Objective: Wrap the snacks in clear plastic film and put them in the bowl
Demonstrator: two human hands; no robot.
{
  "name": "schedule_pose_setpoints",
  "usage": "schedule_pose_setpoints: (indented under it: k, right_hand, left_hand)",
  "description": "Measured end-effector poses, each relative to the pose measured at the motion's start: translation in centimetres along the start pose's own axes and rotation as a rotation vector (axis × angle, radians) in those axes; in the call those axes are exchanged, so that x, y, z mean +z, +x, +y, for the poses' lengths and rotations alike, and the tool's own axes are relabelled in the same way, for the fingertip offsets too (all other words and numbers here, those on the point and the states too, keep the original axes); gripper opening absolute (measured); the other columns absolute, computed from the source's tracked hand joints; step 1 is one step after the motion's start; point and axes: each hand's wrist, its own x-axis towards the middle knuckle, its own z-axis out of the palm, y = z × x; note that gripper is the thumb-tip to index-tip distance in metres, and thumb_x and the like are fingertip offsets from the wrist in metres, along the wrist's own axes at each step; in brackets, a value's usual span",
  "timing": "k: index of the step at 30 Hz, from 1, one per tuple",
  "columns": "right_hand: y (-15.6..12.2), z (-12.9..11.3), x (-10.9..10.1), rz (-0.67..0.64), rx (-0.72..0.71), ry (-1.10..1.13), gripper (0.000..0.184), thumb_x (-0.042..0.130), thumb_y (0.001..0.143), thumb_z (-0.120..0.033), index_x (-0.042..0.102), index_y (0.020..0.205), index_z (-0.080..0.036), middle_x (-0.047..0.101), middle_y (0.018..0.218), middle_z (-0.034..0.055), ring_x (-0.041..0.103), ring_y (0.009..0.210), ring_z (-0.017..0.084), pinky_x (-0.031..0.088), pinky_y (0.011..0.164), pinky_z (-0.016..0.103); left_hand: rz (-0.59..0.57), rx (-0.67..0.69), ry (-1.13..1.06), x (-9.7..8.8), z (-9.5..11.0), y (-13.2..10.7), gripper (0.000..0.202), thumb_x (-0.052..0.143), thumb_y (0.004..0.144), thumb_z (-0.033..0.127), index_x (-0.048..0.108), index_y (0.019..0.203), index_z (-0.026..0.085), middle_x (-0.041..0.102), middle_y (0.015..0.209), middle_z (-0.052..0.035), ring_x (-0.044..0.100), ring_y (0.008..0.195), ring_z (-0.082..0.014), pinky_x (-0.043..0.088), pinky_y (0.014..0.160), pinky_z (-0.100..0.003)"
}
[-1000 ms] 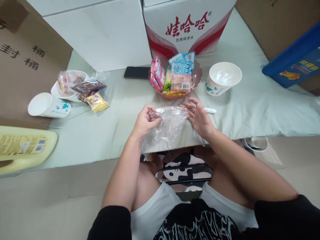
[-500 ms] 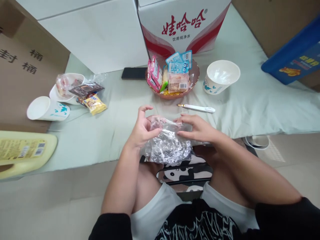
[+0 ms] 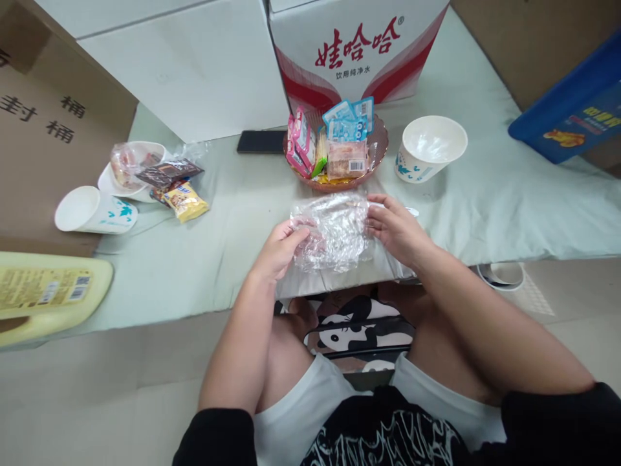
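Observation:
A crumpled clear plastic bag (image 3: 334,230) is held over the near edge of the pale green table (image 3: 233,220). My left hand (image 3: 281,249) pinches its left side, fingers closed on the film. My right hand (image 3: 398,226) grips its right side with curled fingers. Just behind the bag stands a brown bowl (image 3: 378,145) filled with several small snack packets. A white pen-like tool (image 3: 412,211) lies mostly hidden behind my right hand.
A white paper cup (image 3: 431,149) stands right of the bowl; another (image 3: 92,210) lies on its side at the left, beside a white bowl (image 3: 130,168) and snack packets (image 3: 182,197). A black phone (image 3: 262,141), cardboard boxes (image 3: 349,52) and a yellow jug (image 3: 48,291) surround the table.
Both hands have lifted the bag away from my lap and back over the table edge, toward the bowl. The white tool is now mostly covered by my right hand.

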Motion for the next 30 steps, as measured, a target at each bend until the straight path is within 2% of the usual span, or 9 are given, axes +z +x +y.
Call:
schedule_pose_setpoints:
  k: [3,7,11,16,19,21,25,27,30]
  right_hand:
    - [0.0,0.2,0.3,-0.115,0.053,0.097,0.057,0.082,0.066,-0.058,0.058,0.108,-0.028,0.073,0.099,0.0030,0.068,0.087,0.022,0.055,0.086,0.039]
    - [-0.4,0.2,0.7,-0.204,0.025,0.102,0.058,0.072,0.072,-0.074,0.066,0.102,-0.026,0.076,0.103,0.0076,0.069,0.109,0.029,0.051,0.100,0.045]
    - [-0.7,0.2,1.3,-0.281,-0.030,0.117,0.047,0.080,0.068,-0.061,0.070,0.095,-0.023,0.076,0.099,0.0079,0.068,0.112,0.030,0.050,0.102,0.044]
    - [-0.5,0.3,1.4,-0.222,0.080,0.182,0.027,0.074,0.060,-0.022,0.067,0.086,-0.022,0.071,0.078,0.0010,0.067,0.073,0.018,0.054,0.071,0.032]
    - [-0.2,0.3,1.0,-0.166,0.192,0.213,0.025,0.069,0.062,-0.025,0.062,0.085,-0.022,0.060,0.061,-0.0032,0.053,0.048,0.013,0.042,0.047,0.026]
    - [0.0,0.3,0.8,-0.187,0.220,0.218,0.025,0.069,0.072,-0.041,0.061,0.088,-0.022,0.059,0.060,-0.0024,0.051,0.047,0.014,0.039,0.044,0.027]
    - [-0.2,0.3,0.8,-0.231,0.169,0.197,0.047,0.059,0.084,-0.068,0.066,0.094,-0.023,0.073,0.085,0.0063,0.069,0.082,0.022,0.055,0.068,0.032]
    - [-0.4,0.3,1.1,-0.240,0.138,0.212,0.050,0.061,0.084,-0.071,0.067,0.100,-0.024,0.076,0.099,0.0083,0.070,0.102,0.026,0.057,0.083,0.038]
    - [-0.5,0.4,1.5,-0.196,0.115,0.253,0.049,0.076,0.077,-0.061,0.064,0.109,-0.025,0.075,0.105,0.0066,0.070,0.104,0.026,0.057,0.088,0.040]
  left_hand:
    - [0.015,0.098,0.032,0.3,-0.4,0.3,0.035,0.071,0.077,0.039,0.062,0.106,0.020,0.072,0.071,0.0009,0.072,0.065,-0.0171,0.058,0.063,-0.029]
    - [0.040,0.218,0.151,0.6,-1.0,0.5,0.029,0.069,0.081,0.035,0.063,0.103,0.018,0.069,0.066,0.0019,0.069,0.061,-0.0147,0.054,0.059,-0.026]
    - [-0.023,0.162,0.103,0.8,-0.7,0.2,0.029,0.072,0.078,0.036,0.063,0.099,0.019,0.060,0.060,0.0058,0.060,0.047,-0.0118,0.043,0.043,-0.022]
    - [-0.049,0.039,0.009,1.1,0.0,-0.1,0.031,0.075,0.076,0.034,0.061,0.100,0.020,0.056,0.061,0.0086,0.051,0.039,-0.0079,0.038,0.037,-0.021]
    - [-0.004,0.025,0.006,1.1,0.0,0.3,0.029,0.073,0.077,0.031,0.060,0.101,0.021,0.056,0.061,0.0088,0.049,0.038,-0.0069,0.035,0.035,-0.020]
    - [0.016,0.019,0.003,1.0,-0.4,0.6,0.030,0.071,0.078,0.033,0.059,0.104,0.022,0.057,0.062,0.0083,0.053,0.039,-0.0087,0.034,0.035,-0.020]
    - [0.081,0.167,0.166,0.8,-1.4,1.1,0.027,0.063,0.085,0.035,0.059,0.109,0.021,0.062,0.064,0.0056,0.059,0.043,-0.0117,0.039,0.041,-0.022]
    - [0.139,0.321,0.389,0.8,-1.8,1.1,0.023,0.059,0.087,0.029,0.063,0.108,0.020,0.066,0.066,0.0037,0.056,0.045,-0.0107,0.042,0.048,-0.024]
    - [0.181,0.495,0.666,0.7,-2.3,1.0,0.023,0.059,0.085,0.021,0.069,0.106,0.020,0.069,0.066,0.0024,0.055,0.049,-0.0106,0.043,0.056,-0.025]
